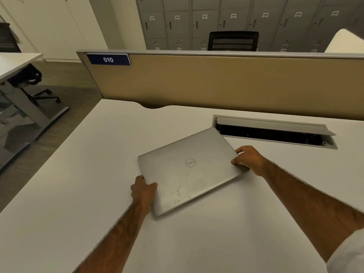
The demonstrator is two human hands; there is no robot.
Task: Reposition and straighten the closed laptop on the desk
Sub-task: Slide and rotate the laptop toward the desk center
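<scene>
A closed silver laptop (189,170) lies on the white desk (78,184), skewed so its far corner points toward the cable hatch. My left hand (143,189) grips its near-left edge, thumb on the lid. My right hand (249,159) holds the right corner, fingers curled over the edge. The laptop's right side looks slightly raised off the desk.
An open cable hatch (273,133) with a raised flap is sunk into the desk just behind the laptop. A tan partition (216,81) marked 010 runs along the desk's back. Office chairs, another desk at the left and grey lockers stand beyond.
</scene>
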